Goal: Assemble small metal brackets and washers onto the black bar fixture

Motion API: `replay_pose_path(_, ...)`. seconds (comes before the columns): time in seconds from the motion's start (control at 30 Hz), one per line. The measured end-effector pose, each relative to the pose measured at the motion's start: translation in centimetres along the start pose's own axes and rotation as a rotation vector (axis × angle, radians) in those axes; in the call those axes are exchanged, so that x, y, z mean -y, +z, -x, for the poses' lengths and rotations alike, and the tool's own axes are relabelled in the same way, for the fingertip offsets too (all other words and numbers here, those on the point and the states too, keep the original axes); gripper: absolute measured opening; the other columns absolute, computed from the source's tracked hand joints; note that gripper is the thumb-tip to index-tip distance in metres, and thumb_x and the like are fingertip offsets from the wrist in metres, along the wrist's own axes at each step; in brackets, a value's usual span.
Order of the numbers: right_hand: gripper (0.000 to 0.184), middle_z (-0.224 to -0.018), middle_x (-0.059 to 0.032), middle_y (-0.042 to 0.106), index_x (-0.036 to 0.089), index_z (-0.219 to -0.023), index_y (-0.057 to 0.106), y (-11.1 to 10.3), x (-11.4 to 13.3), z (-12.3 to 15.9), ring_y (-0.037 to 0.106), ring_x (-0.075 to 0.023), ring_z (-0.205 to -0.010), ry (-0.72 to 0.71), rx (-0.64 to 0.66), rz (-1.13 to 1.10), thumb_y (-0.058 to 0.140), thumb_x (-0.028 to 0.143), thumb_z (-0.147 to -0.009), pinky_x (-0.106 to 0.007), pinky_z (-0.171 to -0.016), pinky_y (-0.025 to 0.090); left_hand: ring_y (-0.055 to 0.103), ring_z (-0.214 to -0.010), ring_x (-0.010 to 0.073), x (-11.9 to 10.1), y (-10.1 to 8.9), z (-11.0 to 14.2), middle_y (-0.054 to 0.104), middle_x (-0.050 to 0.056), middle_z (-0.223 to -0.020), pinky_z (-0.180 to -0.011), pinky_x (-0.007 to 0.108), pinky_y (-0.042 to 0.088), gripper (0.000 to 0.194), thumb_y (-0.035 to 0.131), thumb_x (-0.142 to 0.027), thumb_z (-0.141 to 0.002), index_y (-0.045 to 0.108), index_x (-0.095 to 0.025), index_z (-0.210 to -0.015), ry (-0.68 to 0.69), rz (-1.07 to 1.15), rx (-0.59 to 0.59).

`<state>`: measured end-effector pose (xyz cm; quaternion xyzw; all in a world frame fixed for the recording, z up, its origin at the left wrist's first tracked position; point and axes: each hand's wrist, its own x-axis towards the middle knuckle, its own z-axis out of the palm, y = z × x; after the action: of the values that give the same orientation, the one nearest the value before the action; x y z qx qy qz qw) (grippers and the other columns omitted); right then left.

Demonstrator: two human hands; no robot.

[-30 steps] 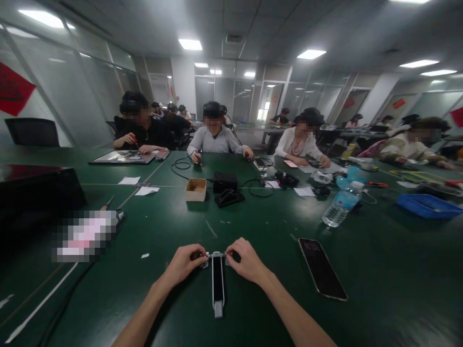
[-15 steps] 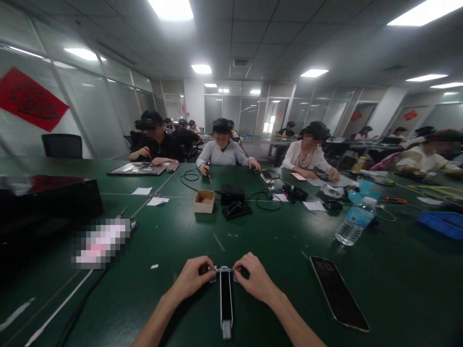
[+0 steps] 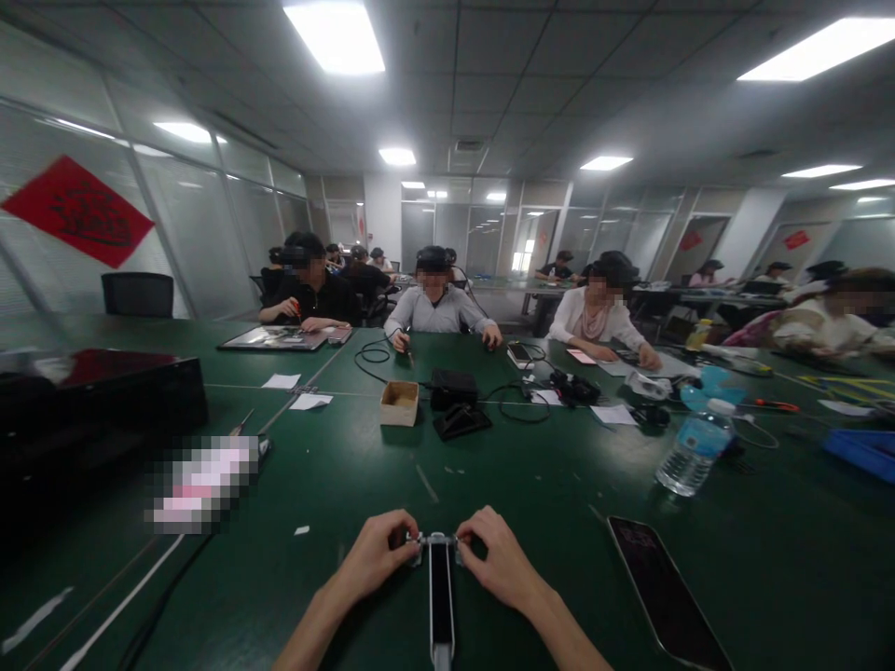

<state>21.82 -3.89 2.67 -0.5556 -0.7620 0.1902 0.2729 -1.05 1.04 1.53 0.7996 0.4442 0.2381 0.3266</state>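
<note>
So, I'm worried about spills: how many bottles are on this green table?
I count 2: a clear bottle just beyond the phone on the right, and a yellow bottle farther back. Others may be hidden.

The long flat tabletop [image 3: 364, 475] is deep green. A red diamond-shaped wall paper [image 3: 78, 212] carries dark brushed characters. The clear plastic bottle [image 3: 695, 447] has a blue label, and the slim long device [image 3: 441, 596] is black, edged in silvery white.
</note>
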Motion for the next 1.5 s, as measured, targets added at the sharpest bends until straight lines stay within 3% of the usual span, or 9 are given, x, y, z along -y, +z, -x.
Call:
replay_pose_path(0.2,0.012,-0.086,-0.0029,0.062,0.020,-0.086,0.064,0.07,-0.23,0.08,0.054,-0.0185,-0.085,-0.021,0.004,0.010,0.053,0.017,-0.084,-0.031,-0.075,0.043,0.049,-0.062,0.0117,-0.77,-0.27,0.12,0.058,-0.004,-0.070,-0.060,0.020,0.038,0.007,0.061,-0.023,-0.078,0.064,-0.017,-0.081,0.014,-0.007,0.001)
replay_pose_path(1.13,0.012,-0.087,-0.0035,0.061,0.020,-0.085,0.064,0.24,-0.55,0.11,0.054,-0.0187,-0.084,-0.020,0.007,-0.005,0.051,0.021,-0.085,-0.032,-0.074,0.044,0.053,-0.068,0.0134,-0.17,-0.14,0.17,0.065,0.000,-0.085,-0.065,0.022,0.041,0.015,0.059,-0.024,-0.082,0.065,-0.019,-0.095,0.069,-0.061,-0.011)
replay_pose_path(1.5,0.012,-0.087,-0.0032,0.062,0.020,-0.087,0.064,0.04,-0.49,0.12,0.053,-0.0180,-0.085,-0.023,0.021,-0.005,0.052,0.018,-0.085,-0.032,-0.076,0.044,0.054,-0.069,0.0134,-0.43,-0.18,0.13,0.064,0.000,-0.081,-0.066,0.022,0.043,0.014,0.060,-0.025,-0.082,0.065,-0.018,-0.093,0.090,-0.062,-0.011)
